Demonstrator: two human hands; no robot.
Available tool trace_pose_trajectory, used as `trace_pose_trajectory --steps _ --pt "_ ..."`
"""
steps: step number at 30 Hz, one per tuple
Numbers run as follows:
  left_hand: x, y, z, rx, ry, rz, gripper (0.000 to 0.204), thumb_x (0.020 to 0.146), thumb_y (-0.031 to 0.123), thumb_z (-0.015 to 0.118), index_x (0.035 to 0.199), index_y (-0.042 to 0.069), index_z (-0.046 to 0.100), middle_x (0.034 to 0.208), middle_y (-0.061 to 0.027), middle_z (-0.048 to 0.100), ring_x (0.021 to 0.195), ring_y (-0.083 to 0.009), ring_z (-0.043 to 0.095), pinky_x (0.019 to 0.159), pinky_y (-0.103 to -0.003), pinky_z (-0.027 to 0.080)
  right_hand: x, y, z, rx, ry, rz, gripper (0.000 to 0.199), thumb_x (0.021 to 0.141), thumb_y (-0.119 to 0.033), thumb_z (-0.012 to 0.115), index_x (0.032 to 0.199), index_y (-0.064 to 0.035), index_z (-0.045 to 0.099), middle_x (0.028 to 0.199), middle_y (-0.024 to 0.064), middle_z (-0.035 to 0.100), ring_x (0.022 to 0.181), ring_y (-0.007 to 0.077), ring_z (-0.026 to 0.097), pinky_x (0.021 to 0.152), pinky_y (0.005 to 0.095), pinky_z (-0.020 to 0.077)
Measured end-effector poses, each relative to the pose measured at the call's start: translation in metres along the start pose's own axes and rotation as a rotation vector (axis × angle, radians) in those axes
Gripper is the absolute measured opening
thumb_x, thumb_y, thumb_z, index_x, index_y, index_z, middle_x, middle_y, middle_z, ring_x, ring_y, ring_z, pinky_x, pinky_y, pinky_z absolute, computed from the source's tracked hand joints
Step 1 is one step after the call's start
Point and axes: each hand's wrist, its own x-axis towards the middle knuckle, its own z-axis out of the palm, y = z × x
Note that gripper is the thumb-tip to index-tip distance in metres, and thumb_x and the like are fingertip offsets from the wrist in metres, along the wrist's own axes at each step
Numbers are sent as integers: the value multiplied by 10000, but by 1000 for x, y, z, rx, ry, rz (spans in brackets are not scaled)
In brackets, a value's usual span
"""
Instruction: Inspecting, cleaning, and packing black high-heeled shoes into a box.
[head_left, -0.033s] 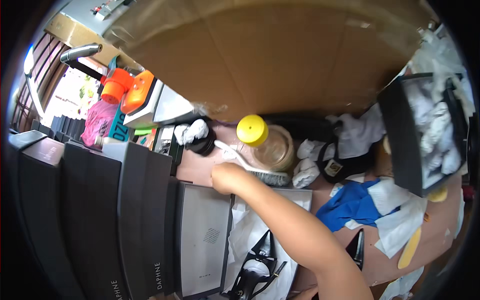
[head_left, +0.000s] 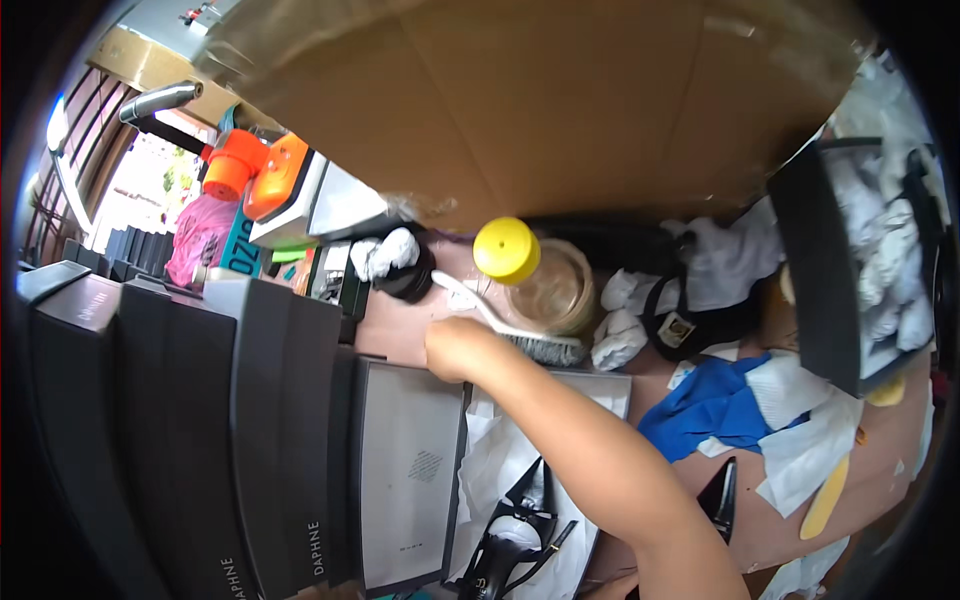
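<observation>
My right arm reaches in from the lower right. My right hand point(head_left: 453, 350) is curled like a fist at the far rim of an open shoebox; its fingertips and anything in them are hidden. The shoebox lid point(head_left: 410, 470) lies inside up beside the box's white tissue paper point(head_left: 480, 450). A black pointed shoe point(head_left: 510, 530) with a strap rests on that paper, with white stuffing in it. Just beyond my hand lies a white-handled brush point(head_left: 545, 348) with grey bristles. A blurred patch point(head_left: 337, 592) at the lower edge may be my left hand.
Dark shoeboxes point(head_left: 180, 420) stand in a row at left. A yellow-capped clear jar point(head_left: 555, 290) is behind the brush. A large cardboard sheet point(head_left: 560, 110) fills the back. Blue cloth point(head_left: 700, 410) and a dark box of crumpled paper point(head_left: 820, 280) are at right.
The view has shifted slightly, and the blurred patch shows more at the lower edge. My right hand keeps nearly the same place by the box rim.
</observation>
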Motion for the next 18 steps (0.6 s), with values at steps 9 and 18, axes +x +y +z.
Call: trace_pose_trajectory --steps 9,18 --pt "11 1 -6 25 -15 -60 743 712 183 726 1327 17 345 1252 -211 483 1157 -269 492 967 -362 378 -9 -2 -30 12 -155 100 215 747 -52 564 921 -23 687 994 170 656 926 296 642 773 383 518" --pt "23 -3 -32 36 -20 -39 740 702 187 725 1320 26 352 1234 -216 493 1140 -281 505 953 -369 390 19 -3 -6 -75 -180 84 264 660 -52 631 915 -34 697 978 154 667 908 279 647 746 404 526"
